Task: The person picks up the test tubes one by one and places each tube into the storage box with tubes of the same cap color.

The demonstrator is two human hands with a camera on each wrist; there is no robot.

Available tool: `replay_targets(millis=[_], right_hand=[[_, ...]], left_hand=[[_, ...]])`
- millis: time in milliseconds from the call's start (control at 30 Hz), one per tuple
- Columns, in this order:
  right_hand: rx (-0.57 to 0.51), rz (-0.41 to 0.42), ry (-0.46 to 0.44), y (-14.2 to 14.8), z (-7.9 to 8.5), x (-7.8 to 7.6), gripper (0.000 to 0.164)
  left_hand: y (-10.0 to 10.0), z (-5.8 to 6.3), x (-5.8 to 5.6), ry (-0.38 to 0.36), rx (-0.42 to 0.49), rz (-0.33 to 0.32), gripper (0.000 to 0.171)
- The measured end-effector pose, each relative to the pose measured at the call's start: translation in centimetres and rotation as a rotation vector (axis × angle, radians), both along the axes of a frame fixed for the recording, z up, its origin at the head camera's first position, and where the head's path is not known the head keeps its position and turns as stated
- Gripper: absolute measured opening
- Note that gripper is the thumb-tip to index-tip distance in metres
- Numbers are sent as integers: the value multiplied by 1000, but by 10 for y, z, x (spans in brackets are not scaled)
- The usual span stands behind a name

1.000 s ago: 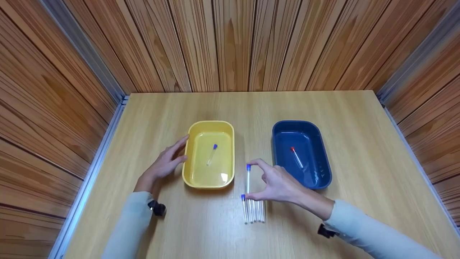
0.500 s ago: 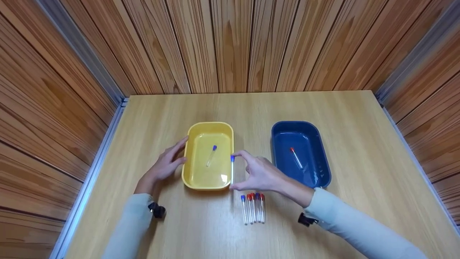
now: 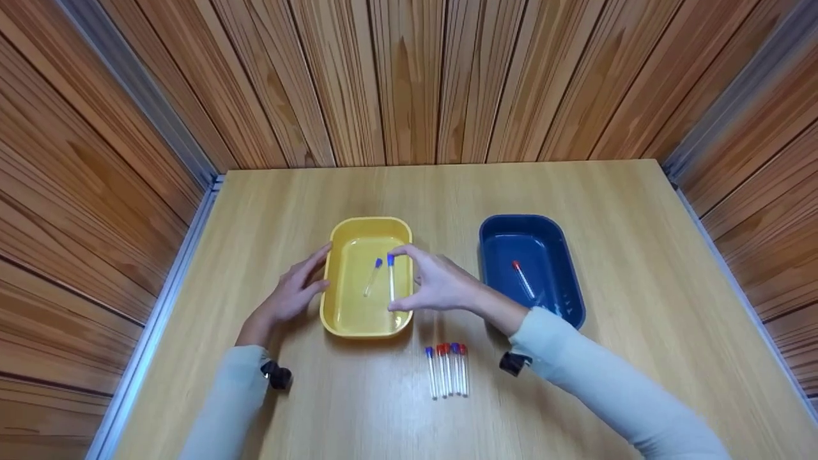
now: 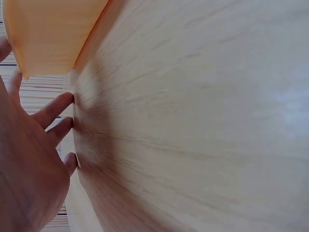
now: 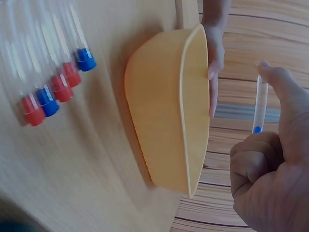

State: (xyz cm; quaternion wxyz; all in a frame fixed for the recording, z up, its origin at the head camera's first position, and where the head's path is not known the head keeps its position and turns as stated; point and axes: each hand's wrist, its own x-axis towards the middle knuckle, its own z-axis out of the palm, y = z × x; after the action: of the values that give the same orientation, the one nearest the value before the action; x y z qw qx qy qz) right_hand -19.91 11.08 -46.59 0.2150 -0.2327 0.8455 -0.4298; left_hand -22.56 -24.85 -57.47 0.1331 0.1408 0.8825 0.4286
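In the head view, my right hand [image 3: 441, 284] pinches a clear test tube [image 3: 392, 281] with a blue cap, thumb at one end and index finger at the capped end. It is above the right part of the yellow tray [image 3: 365, 333]. Inside that tray lies another blue-capped test tube [image 3: 371, 279]. My left hand [image 3: 291, 291] touches the tray's left side with thumb and index finger, its fingers fairly straight. The left wrist view shows its other fingertips [image 4: 71, 99] near the tabletop. The right wrist view shows the held tube [image 5: 260, 104] past the tray's rim.
A dark blue tray [image 3: 544, 255] stands to the right, holding a red-capped test tube [image 3: 523, 279]. Between the trays and the near edge lies a row of several test tubes [image 3: 447, 374] with red and blue caps. Wood-panelled walls [image 3: 409, 83] bound the table's back and sides.
My right hand has carried the blue-capped test tube left and away from me, from the row to above the yellow tray. My left hand stays at that tray's side.
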Motion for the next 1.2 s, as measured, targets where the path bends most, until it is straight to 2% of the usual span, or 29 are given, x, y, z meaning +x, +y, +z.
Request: replay_targets(millis=[100, 400, 800, 1033, 1200], right_hand=[[0, -1, -31, -5, -1, -8, 91], [7, -3, -46, -20, -6, -25, 95], [22, -7, -61, -38, -18, -43, 99], [21, -20, -83, -48, -24, -50, 96], [-5, -15, -84, -56, -25, -58, 96]], left_hand=[[1, 0, 1, -7, 1, 6, 75], [2, 0, 1, -5, 19, -2, 77], [0, -1, 0, 52, 25, -26, 75], [0, 0, 0, -1, -1, -7, 75], [0, 0, 0, 8, 4, -11, 74]])
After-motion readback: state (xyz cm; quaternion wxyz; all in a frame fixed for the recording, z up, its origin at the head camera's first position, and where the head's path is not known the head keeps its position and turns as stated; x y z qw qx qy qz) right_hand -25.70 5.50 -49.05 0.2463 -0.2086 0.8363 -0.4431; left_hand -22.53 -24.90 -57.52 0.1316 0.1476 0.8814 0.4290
